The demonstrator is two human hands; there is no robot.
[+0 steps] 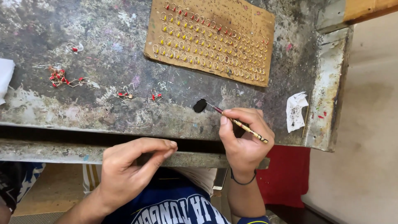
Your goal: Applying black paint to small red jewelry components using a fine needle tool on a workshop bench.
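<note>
My right hand [244, 139] grips a thin paintbrush [240, 124] like a pen, its tip touching a small black paint blob [200, 105] on the worn grey table [124, 49]. My left hand [132, 166] hovers at the table's front edge with thumb and fingers pinched together; whether something tiny sits between them I cannot tell. Beyond the brush lies a brown cardboard sheet [211, 37] stuck with rows of small wire hooks with yellow and red painted heads.
Loose red-tipped wire hooks lie at the left [62, 77] and centre [156, 96] of the table. A paint-spotted paper scrap [296, 110] rests near the table's right metal edge [327, 91]. A red cloth [286, 174] hangs below. White cloth [5, 76] sits far left.
</note>
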